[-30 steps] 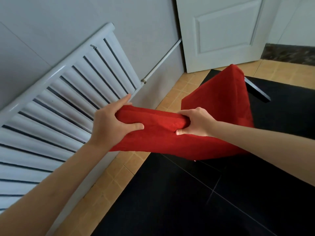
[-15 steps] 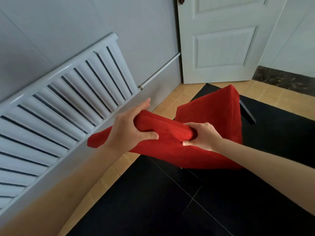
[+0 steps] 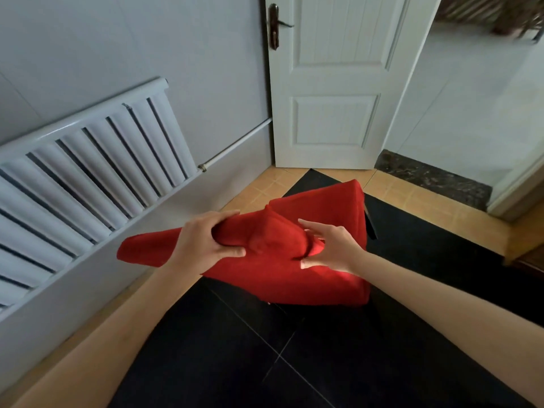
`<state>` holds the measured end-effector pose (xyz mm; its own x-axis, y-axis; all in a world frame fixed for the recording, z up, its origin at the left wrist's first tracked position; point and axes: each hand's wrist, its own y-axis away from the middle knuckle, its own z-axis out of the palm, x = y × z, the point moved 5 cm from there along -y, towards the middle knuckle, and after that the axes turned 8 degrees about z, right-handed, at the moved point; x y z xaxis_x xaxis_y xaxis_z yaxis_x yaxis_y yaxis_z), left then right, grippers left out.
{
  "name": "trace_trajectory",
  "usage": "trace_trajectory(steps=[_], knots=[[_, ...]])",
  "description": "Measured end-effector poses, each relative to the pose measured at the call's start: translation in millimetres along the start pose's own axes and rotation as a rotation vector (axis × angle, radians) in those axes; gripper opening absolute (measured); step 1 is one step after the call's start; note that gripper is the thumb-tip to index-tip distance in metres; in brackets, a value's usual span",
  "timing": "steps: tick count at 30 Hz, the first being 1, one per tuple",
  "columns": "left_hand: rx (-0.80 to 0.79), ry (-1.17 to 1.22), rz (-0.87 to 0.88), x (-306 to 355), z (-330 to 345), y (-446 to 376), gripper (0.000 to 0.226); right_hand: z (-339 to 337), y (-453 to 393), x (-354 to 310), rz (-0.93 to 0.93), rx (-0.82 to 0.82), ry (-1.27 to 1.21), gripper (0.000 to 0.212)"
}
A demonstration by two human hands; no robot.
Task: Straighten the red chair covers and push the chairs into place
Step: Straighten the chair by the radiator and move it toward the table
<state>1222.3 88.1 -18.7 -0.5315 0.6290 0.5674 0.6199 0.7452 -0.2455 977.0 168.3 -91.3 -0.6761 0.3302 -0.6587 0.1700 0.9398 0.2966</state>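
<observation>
A chair stands on the dark floor tiles in front of me, under a red chair cover (image 3: 321,207). Only a black bit of its frame (image 3: 371,226) shows at the right. The cover's top edge runs left as a loose, sagging flap that ends near the radiator. My left hand (image 3: 206,242) grips this top edge, fingers over it and thumb underneath. My right hand (image 3: 329,245) is just to the right. Its thumb and spread fingers hold a bunched fold of the cover between them.
A white radiator (image 3: 88,172) lines the wall on the left, with a pipe (image 3: 235,142) running toward the corner. A white door (image 3: 335,83) stands behind the chair. A dark stone threshold (image 3: 432,178) lies at the right. The floor is black tile bordered by tan tile.
My view has lifted and backed off, so the chair sits lower and farther away. My right hand has loosened from a tight fist on the cover's edge into a spread-fingered hold on a bunched fold.
</observation>
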Motion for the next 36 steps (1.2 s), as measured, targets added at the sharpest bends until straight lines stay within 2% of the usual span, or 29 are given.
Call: trace_trajectory(steps=[7, 11, 14, 19, 25, 30, 36], knots=[[-0.132, 0.053, 0.014, 20.4, 14.8, -3.9, 0.096, -34.2, 34.1, -18.4, -0.027, -0.01, -0.032, 0.113], [-0.163, -0.158, 0.025, 6.6, 15.1, -2.5, 0.101, -53.0, 49.5, -22.4, -0.038, 0.003, -0.021, 0.117], [-0.215, -0.222, -0.024, -7.2, 20.0, 3.5, 0.101, -63.9, 60.1, -23.8, -0.042, 0.019, 0.012, 0.119], [-0.158, -0.201, 0.08, 19.0, 40.3, -6.0, 0.089, -82.2, 83.8, 1.9, 0.03, 0.035, -0.065, 0.122], [-0.103, -0.288, 0.206, 56.2, 70.6, -13.4, 0.088, -100.6, 117.8, 39.8, 0.105, 0.155, -0.236, 0.117], [-0.106, -0.342, 0.211, 79.1, 91.4, -20.1, 0.096, -111.6, 141.3, 61.0, 0.124, 0.27, -0.389, 0.12], [-0.123, -0.432, 0.265, 103.6, 106.5, -26.0, 0.096, -117.1, 154.3, 75.0, 0.171, 0.394, -0.368, 0.12]])
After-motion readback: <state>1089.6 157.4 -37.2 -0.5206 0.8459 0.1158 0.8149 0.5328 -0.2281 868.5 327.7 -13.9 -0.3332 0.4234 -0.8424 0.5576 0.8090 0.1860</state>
